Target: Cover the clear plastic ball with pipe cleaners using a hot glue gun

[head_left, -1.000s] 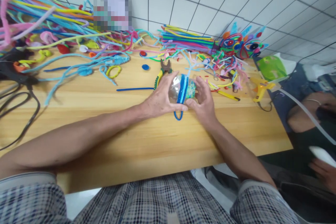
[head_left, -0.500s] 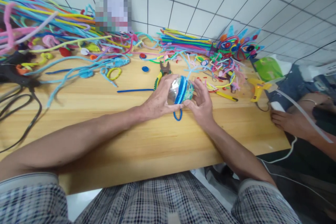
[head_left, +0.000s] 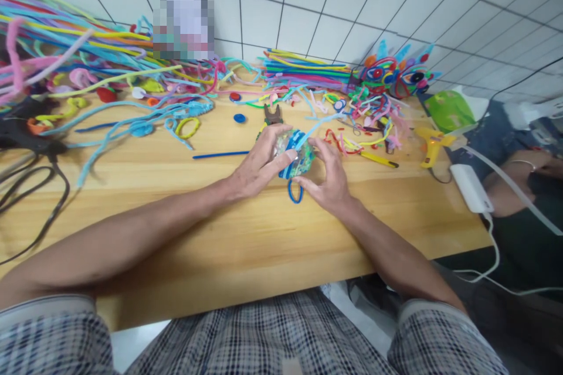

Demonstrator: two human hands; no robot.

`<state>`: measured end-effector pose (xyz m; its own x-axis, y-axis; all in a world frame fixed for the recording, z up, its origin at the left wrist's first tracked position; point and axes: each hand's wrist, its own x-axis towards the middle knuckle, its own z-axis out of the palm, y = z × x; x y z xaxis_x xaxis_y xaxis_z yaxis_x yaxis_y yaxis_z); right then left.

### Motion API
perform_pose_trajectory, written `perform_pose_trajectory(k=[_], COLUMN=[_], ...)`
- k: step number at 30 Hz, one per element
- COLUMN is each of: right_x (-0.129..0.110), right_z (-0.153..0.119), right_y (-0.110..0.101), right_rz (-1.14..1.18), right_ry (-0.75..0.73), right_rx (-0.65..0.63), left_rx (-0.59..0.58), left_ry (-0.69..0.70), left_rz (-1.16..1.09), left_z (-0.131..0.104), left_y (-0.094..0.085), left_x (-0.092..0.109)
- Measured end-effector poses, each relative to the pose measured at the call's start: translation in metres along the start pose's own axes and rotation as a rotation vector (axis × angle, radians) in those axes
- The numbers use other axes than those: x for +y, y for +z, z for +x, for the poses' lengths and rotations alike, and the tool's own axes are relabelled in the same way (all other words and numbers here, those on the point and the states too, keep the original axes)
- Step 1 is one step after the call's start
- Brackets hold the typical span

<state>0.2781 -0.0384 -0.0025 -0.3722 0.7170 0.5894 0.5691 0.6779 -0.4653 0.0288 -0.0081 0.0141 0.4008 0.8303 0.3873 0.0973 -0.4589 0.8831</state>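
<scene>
Blue-banded piece (head_left: 303, 162) — between left hand (head_left: 259, 169) and right hand (head_left: 329, 180) — touching both.

On the pale wooden table (head_left: 264, 246) lie a straight dark-blue fuzzy stem (head_left: 220, 155), a fuzzy yellow ring (head_left: 189, 136), a white oblong block (head_left: 472, 188) and, partly hidden, what seem dark-jawed metal pliers (head_left: 273, 115).
</scene>
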Motion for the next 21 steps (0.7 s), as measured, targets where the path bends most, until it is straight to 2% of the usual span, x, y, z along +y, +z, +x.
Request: perform_pose_trajectory(k=[8, 12, 21], right_x=[-0.005, -0.008, -0.010], right_z=[0.003, 0.003, 0.005], right_y=[-0.002, -0.002, -0.002], right_rz=[-0.163, -0.171, -0.113], right_ry=[-0.156, -0.191, -0.240], right_rx=[-0.043, -0.072, -0.021], left_rx=[0.070, 0.081, 0.060], left_ry=[-0.138, -0.110, -0.122], left_rz=[-0.142, -0.178, -0.222], left_z=[0.003, 0.008, 0.010], left_y=[0.001, 0.001, 0.001], left_x=[0.002, 0.002, 0.001])
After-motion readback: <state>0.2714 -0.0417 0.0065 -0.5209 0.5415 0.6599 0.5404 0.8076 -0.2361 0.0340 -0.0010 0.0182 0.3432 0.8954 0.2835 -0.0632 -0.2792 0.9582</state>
